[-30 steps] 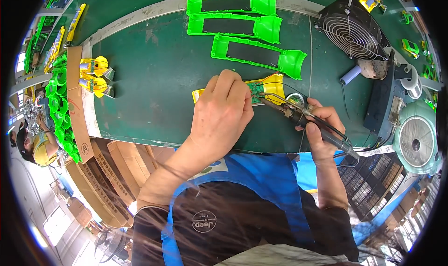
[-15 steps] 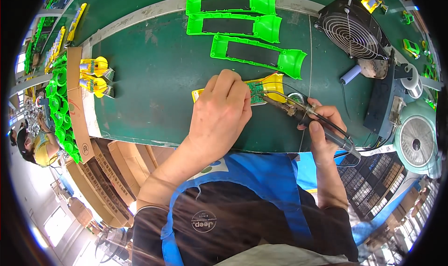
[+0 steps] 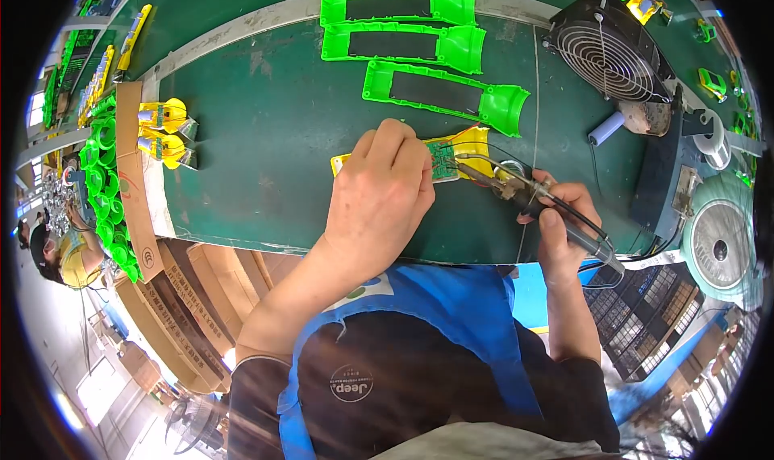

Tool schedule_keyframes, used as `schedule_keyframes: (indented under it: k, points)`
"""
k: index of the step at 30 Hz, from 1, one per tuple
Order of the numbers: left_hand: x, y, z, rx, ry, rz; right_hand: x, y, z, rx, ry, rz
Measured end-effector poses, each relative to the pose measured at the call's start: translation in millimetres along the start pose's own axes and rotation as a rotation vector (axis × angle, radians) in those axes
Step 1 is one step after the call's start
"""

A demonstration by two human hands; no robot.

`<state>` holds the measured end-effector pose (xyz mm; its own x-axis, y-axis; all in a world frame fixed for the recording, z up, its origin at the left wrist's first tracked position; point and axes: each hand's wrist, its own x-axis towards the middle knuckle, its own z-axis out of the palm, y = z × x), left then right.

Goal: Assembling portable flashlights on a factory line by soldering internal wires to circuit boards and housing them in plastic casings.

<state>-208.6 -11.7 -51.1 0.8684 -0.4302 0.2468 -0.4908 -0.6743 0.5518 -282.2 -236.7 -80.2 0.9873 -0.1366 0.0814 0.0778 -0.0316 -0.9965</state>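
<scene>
A yellow plastic shell [image 3: 472,142] with a small green circuit board [image 3: 441,157] in it lies on the green bench mat. My left hand [image 3: 379,198] rests over its left half, fingers pressing it down. My right hand [image 3: 560,218] grips a soldering iron [image 3: 528,194] like a pen. The iron's tip touches the circuit board, beside thin wires and a small round part.
Three bright green plastic frames [image 3: 439,93] lie at the far side of the mat. A black fan [image 3: 609,53] stands at the right, a pale green fan [image 3: 721,246] lower right. Yellow parts [image 3: 161,129] and stacked green parts [image 3: 101,194] sit left. Another person [image 3: 56,254] is at the far left.
The soldering iron's tip has moved slightly left onto the board. My left hand has stayed on the yellow shell.
</scene>
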Motion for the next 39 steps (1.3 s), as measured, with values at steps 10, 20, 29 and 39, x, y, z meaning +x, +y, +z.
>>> schedule_keyframes:
  k: [10,20,29,39]
  points:
    - [1,0,3,0.005,-0.023,-0.033,-3,2,-5,0.123,0.058,0.023]
    - [-2,6,0,0.031,-0.071,-0.046,10,-12,-12,0.060,0.053,-0.142]
    - [11,-3,-1,0.027,-0.056,-0.011,57,-7,5,0.033,-0.027,-0.330]
    - [-3,6,-5,0.189,-0.046,0.128,106,6,35,-0.422,-0.211,-0.671]
